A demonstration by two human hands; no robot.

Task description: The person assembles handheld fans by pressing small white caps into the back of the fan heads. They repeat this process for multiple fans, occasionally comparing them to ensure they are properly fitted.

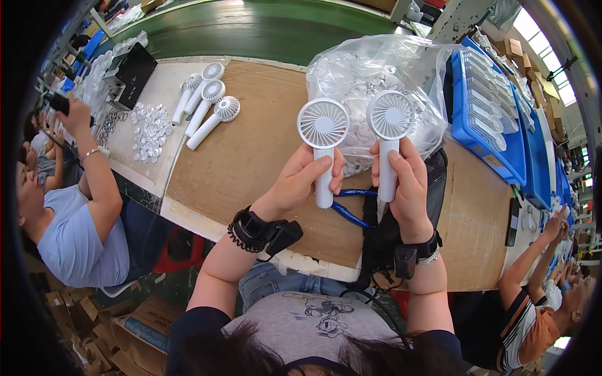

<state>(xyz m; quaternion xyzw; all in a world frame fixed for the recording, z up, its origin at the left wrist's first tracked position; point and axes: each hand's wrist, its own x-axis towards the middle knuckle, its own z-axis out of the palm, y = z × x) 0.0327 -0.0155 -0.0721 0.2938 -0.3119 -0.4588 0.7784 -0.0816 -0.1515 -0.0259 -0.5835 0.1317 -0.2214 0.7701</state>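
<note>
In my left hand (307, 172) is a white handheld fan (323, 125), gripped by its handle with the round grille upward. My right hand (404, 182) grips a second white handheld fan (390, 114) the same way, thumb along its handle. Both fans stand side by side, apart, above the cardboard-covered table (251, 144). Behind them sits a clear plastic bag (351, 69) full of small round whitish parts. Blue-handled pliers (348, 216) lie below the fans, partly hidden by my left fan and a black mesh bag (436, 188).
Several finished-looking white fans (210, 106) lie at the left, near loose clear discs (150, 131) and a black box (130, 75). Blue trays (486, 106) of white parts stand at the right. A green conveyor belt (251, 31) runs behind. Co-workers sit on both sides.
</note>
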